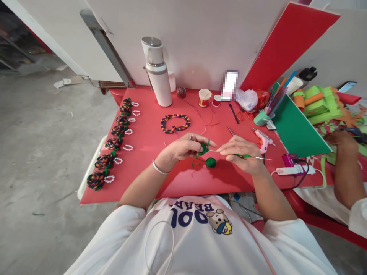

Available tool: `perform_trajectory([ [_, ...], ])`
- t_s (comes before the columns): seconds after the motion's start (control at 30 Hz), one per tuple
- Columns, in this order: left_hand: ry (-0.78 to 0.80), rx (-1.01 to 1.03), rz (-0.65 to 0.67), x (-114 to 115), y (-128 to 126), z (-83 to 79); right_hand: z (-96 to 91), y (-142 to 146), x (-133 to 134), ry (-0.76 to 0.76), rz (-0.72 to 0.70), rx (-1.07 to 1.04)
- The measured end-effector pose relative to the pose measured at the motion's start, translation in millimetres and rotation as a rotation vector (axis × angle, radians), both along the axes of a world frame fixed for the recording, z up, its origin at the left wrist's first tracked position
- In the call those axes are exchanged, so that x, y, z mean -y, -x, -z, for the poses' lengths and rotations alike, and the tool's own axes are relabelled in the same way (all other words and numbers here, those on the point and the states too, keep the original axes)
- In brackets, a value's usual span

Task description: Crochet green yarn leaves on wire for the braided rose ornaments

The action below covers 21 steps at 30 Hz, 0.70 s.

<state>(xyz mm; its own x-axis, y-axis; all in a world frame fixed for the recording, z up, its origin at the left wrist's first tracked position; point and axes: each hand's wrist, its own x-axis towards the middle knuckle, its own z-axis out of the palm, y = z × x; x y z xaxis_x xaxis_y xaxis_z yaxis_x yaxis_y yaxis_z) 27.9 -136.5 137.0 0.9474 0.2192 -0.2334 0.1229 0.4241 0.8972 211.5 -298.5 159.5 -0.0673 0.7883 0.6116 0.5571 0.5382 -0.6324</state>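
My left hand [189, 146] pinches a small piece of green crochet work [203, 149], with a strand of green yarn looped over the raised index finger. In my right hand [241, 152] is a crochet hook [246, 156] with a green grip, its thin metal tip reaching left to the green piece. Just below, on the red table [143, 168], lies a small ball of green yarn [211, 162]. Beyond my hands rests a multicoloured crocheted strip [175, 123] bent into a ring.
Several multicoloured crocheted flowers [111, 144] with bead loops line the left edge. A white flask [159, 76], paper cup [204, 98] and thread spool [216, 100] stand at the back. Right are a pink glue gun [263, 140], a power strip [295, 170] and another person's arm [345, 168].
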Motion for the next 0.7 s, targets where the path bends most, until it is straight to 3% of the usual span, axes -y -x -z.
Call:
perform_trajectory([
  [0.2, 0.035, 0.004, -0.006, 0, 0, 0.5, 5.6, -6, 2, 0.086, 0.064, -0.145],
  [0.37, -0.008, 0.053, -0.111, 8, -7, 4.9, 34.4, 4, -3, 0.189, 0.131, -0.448],
  [0.53, -0.053, 0.095, -0.255, 20, -15, 8.6, 67.3, 30, -12, 0.073, 0.325, -0.645],
  [0.7, -0.046, 0.074, -0.337, 25, -16, 8.0, 72.1, 40, -15, 0.027, 0.412, -0.814],
])
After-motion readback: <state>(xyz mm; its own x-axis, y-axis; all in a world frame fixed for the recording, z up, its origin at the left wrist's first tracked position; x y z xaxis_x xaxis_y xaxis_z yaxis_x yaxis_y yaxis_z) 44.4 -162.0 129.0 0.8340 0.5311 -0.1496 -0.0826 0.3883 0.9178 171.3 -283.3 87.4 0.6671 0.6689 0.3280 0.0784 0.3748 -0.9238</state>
